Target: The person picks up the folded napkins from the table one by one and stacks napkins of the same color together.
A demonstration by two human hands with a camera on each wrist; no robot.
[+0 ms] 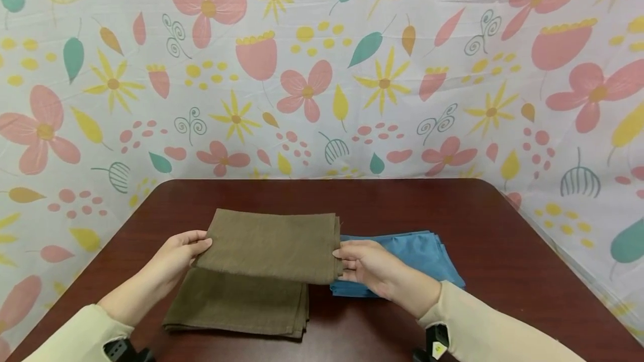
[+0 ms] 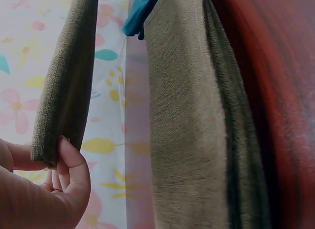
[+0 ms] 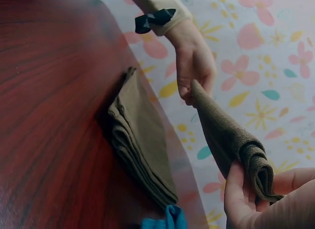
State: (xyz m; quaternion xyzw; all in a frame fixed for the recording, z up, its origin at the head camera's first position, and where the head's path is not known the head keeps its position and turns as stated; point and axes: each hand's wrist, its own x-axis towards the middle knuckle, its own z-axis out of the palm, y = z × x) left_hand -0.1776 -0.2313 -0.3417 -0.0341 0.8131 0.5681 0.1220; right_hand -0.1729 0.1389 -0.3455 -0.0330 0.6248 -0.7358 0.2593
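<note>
A folded olive-brown cloth [image 1: 274,246] hangs in the air between both hands in the head view. My left hand [image 1: 173,256] pinches its left edge, thumb on the near side. At the opposite edge my right hand [image 1: 369,270] grips the folded layers, which show as a rolled stack in the right wrist view. Below lies a second folded olive-brown cloth [image 1: 241,303], flat on the table and partly covered by the raised one. A folded blue cloth [image 1: 422,256] sits to the right, partly behind my right hand.
The dark reddish-brown table [image 1: 503,250] has rounded far corners. Behind it and along its sides hangs a white flower-patterned sheet [image 1: 322,71]. Each wrist wears a black camera mount, such as the right one [image 1: 436,342].
</note>
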